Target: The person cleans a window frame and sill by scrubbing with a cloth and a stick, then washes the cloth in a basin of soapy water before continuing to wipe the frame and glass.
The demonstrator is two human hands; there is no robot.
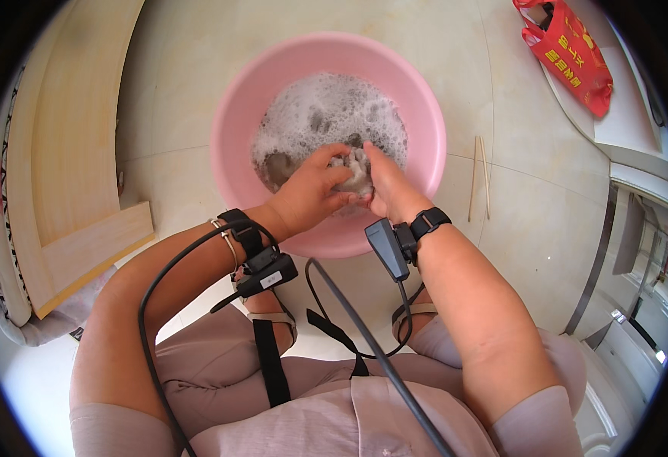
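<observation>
A round pink plastic basin stands on the floor between and beyond my feet, with foamy, greyish water in it. Over the near part of the water, my left hand curls its fingers around a wet, greyish bundle, which looks like cloth. My right hand presses against the bundle's right side, so both hands hold it between them. The palms and part of the bundle are hidden. A dark rounded patch shows in the foam left of my hands.
Two thin wooden sticks lie on the tiled floor right of the basin. A red bag with yellow writing rests on a white surface at upper right. A pale wooden panel stands at left. Black cables run from devices on both wrists.
</observation>
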